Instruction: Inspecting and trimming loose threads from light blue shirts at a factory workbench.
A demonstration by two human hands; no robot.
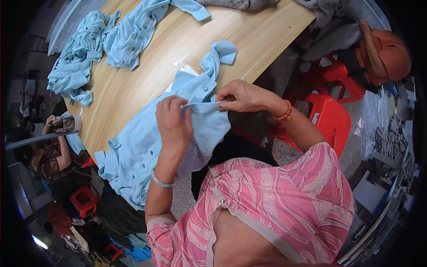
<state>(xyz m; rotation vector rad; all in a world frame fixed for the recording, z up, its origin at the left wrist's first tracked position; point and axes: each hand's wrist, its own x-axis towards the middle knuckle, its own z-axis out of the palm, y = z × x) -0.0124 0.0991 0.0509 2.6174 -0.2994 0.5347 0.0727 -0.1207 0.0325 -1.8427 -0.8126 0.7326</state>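
A light blue buttoned cardigan point(138, 138) lies rumpled over the near edge of the wooden table, one sleeve stretched toward the table's right side. My right hand point(244, 97), with an orange bead bracelet at the wrist, pinches the cardigan's edge between thumb and fingertips. My left hand point(174, 122), a silver bangle on its wrist, is over the same edge, left of the right hand. Its fingers are bent and their tips blurred, so I cannot tell whether they grip the cloth. Part of a clear plastic piece point(189, 70) shows just beyond the cardigan.
More light blue garments point(129, 38) are heaped on the table point(249, 33) at the far left. Grey cloth point(242, 3) lies along its far edge. Red stools point(331, 118) stand at the right, near a person in orange point(389, 55). Another person point(53, 153) sits at the left beside a jar point(69, 123).
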